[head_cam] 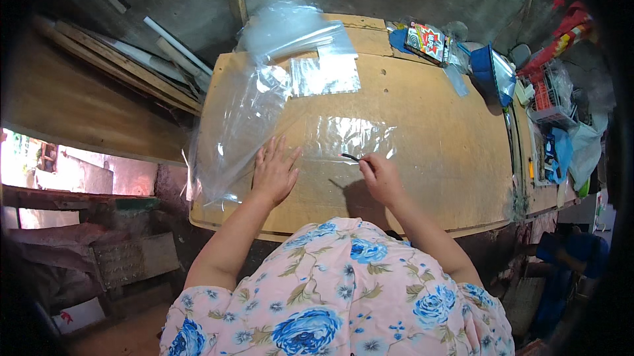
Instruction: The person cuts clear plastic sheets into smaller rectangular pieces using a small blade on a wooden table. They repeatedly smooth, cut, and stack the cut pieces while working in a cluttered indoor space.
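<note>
My left hand [275, 173] lies palm down with fingers spread, at the right edge of a large clear plastic sheet [233, 133] on the wooden tabletop [446, 158]. It grasps nothing. My right hand [381, 177] pinches a short, dark, curved stick [350, 157], which looks like a piece of mosquito coil with a pinkish tip. The tip points left, over the near edge of a flat clear plastic piece [354, 135]. Whether it touches the film I cannot tell. Beyond my left hand is a stack of shiny plastic bags [324, 76].
More clear plastic [285, 29] is heaped at the back. A mosquito-coil box [427, 43] and a blue container [488, 71] stand at the back right. A wire basket [552, 93] sits farther right. Wooden boards [124, 66] lean at the left.
</note>
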`<state>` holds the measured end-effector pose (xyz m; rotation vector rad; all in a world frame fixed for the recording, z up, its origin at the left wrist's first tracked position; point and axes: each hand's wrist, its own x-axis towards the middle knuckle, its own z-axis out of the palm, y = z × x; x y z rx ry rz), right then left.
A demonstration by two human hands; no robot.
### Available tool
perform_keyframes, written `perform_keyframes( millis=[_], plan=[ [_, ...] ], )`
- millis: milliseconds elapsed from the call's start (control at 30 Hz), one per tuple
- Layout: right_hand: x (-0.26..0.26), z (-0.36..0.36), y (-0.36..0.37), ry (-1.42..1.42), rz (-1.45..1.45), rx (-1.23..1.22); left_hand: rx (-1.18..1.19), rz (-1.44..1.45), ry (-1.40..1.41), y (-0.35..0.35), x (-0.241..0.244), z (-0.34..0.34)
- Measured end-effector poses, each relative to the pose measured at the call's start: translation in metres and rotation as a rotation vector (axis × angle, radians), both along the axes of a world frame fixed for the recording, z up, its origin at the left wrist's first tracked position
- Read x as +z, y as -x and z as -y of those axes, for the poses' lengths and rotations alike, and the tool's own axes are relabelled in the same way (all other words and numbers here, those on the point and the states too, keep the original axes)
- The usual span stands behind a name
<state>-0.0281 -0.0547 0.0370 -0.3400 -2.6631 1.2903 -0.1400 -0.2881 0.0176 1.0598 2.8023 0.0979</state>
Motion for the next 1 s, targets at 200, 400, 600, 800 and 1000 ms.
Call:
perform_keyframes(
  millis=[200,400,600,800,1000],
  plan=[
    [0.007,0.027,0.027,-0.06,0.116,0.076,0.151,0.1,-0.017,-0.003,-0.007,-0.001],
    [-0.003,0.038,0.04,-0.152,0.202,0.147,0.157,0.074,-0.003,-0.003,-0.009,0.004],
    [-0.017,0.044,0.048,-0.232,0.116,0.196,0.143,0.099,0.008,0.0,-0.007,0.006],
    [-0.023,0.046,0.051,-0.274,0.093,0.223,0.133,0.103,0.004,0.002,-0.007,0.006],
    [-0.022,0.048,0.053,-0.277,0.111,0.226,0.122,0.096,0.009,0.003,-0.005,0.006]
  ],
)
